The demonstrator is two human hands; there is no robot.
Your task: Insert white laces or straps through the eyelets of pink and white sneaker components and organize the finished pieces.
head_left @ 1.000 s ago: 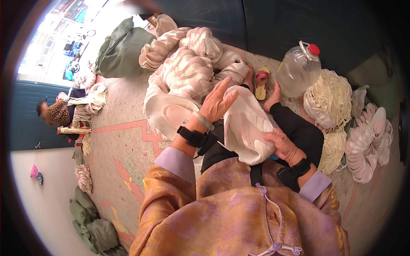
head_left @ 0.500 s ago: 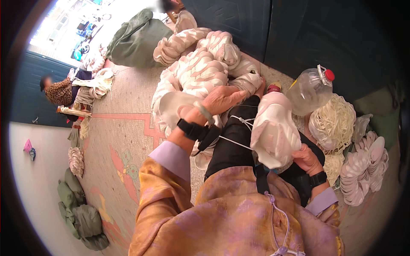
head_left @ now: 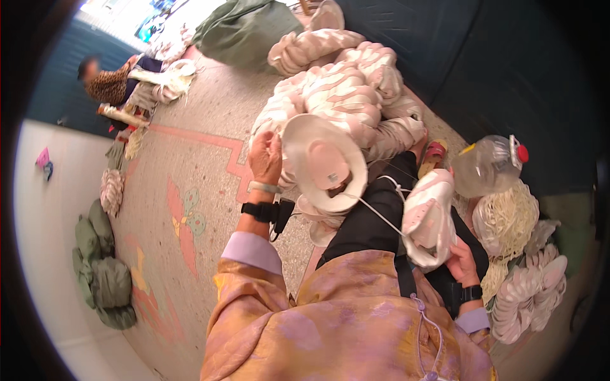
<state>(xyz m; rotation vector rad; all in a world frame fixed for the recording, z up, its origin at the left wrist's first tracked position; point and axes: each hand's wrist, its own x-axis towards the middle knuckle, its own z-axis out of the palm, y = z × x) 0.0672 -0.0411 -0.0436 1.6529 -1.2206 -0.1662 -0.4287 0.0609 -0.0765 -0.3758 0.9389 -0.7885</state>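
My right hand [head_left: 462, 261] grips the edge of a pale pink and white shoe upper [head_left: 427, 213] over my lap. A white cord [head_left: 381, 214] runs from this upper toward a cream, oval, flared shoe piece [head_left: 298, 149] at the end of a bundle. Beside that piece's left rim my left hand [head_left: 265, 157] is raised with its fingers curled in; what they pinch, if anything, is hidden. The large bundle of nested pink and white shoe uppers [head_left: 340, 95] lies on the floor beyond my knees.
To the right stand a clear plastic jug [head_left: 486, 166] with a red cap, a heap of cream cords [head_left: 506, 219] and another shoe-piece bundle [head_left: 530, 295]. Green sacks [head_left: 248, 32] lie at the back, more sacks [head_left: 111, 279] at left. A person [head_left: 111, 82] sits far left among bundles.
My left hand has moved left and back from the far bundle, exposing the oval shoe piece. The upper in my right hand has shifted and turned slightly. The whole view has shifted.
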